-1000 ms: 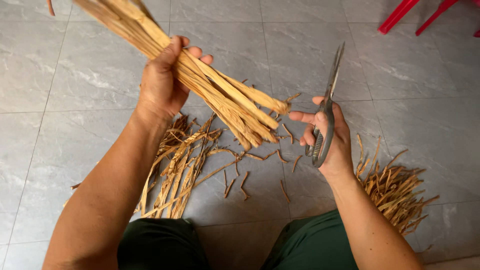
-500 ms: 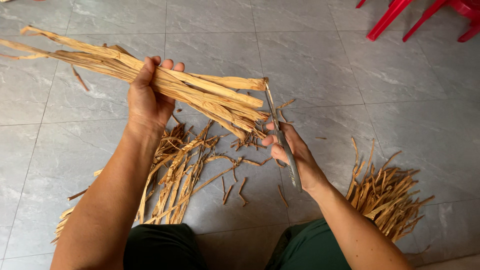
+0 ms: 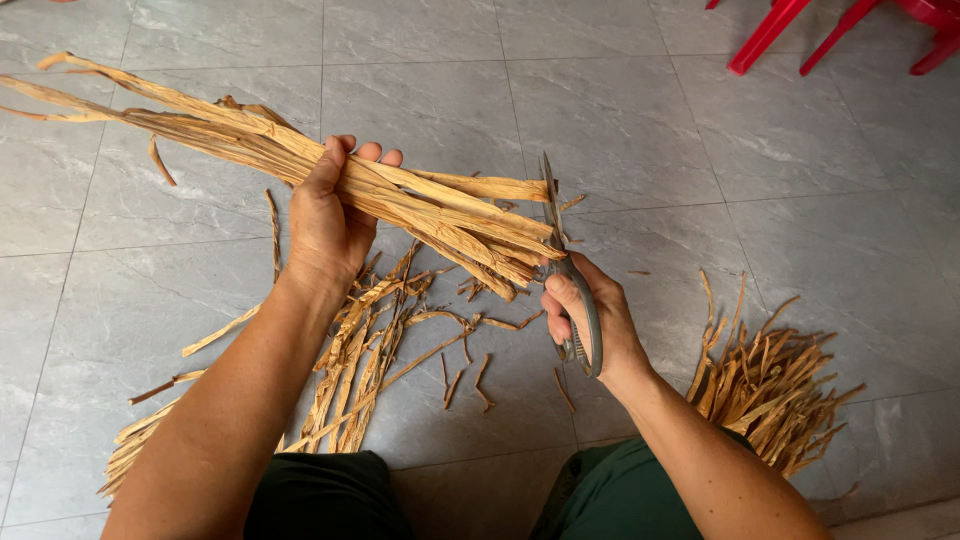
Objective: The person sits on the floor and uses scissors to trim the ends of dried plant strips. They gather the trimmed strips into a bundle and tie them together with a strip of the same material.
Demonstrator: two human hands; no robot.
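Left hand (image 3: 328, 222) around strip bundle (image 3: 400, 200), right hand (image 3: 590, 310) gripping scissors (image 3: 570, 275).

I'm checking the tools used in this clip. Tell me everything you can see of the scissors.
The scissors look like metal, with grey handles and long slim blades. The right hand grips the handles. The blades point up and away from the person, set against the cut end of the bundle of dry tan strips that the left hand holds above the grey tiled floor. Whether the blades are open or closed is hard to tell.
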